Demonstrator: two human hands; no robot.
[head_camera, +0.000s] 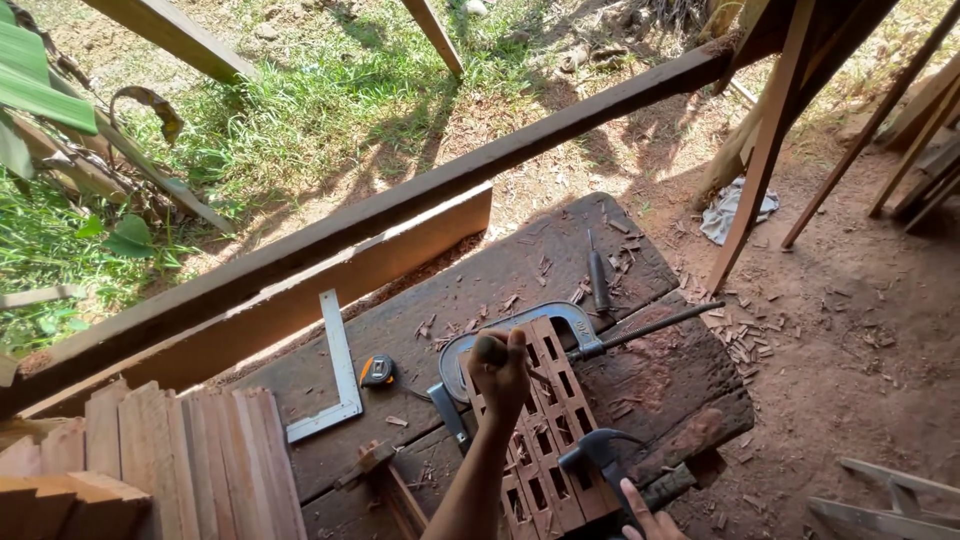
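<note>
A reddish wooden lattice piece lies on a dark, worn workbench, held by a large metal C-clamp whose screw bar points right. My left hand is a fist over the lattice, closed around a dark-topped tool handle that stands upright on the wood; its tip is hidden. My right hand at the bottom edge grips the handle of a claw hammer, whose steel head hovers just over the lattice's right side.
A steel carpenter's square and a small tape measure lie on the bench's left. A dark-handled chisel rests at the back. Stacked wooden slats stand bottom left. Wood chips litter bench and dirt floor; a cloth lies beyond.
</note>
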